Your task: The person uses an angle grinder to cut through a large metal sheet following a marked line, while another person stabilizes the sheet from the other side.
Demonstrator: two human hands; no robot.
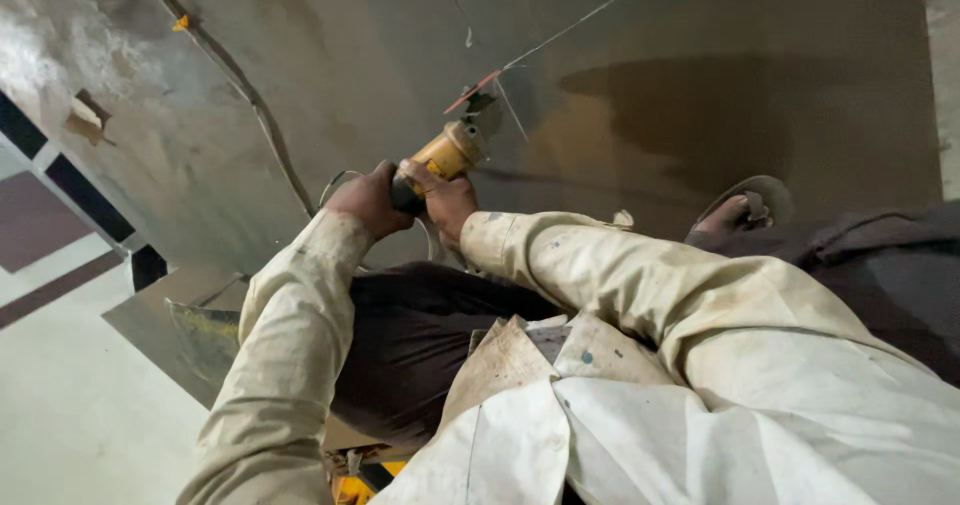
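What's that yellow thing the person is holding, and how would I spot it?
Look at the big grey metal sheet on the floor. Near its middle, both hands, left hand and right hand, grip an angle grinder. It is the only bright yellow tool on the sheet, with a thin reddish disc at its tip.

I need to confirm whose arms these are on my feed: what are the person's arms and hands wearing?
Both arms wear long, loose sleeves of pale cream cloth, creased and marked with dirt and small dark and bluish specks. The left sleeve and right sleeve end in plain cuffs at the wrists. The left hand and right hand are bare: no gloves, and no rings or watch visible.
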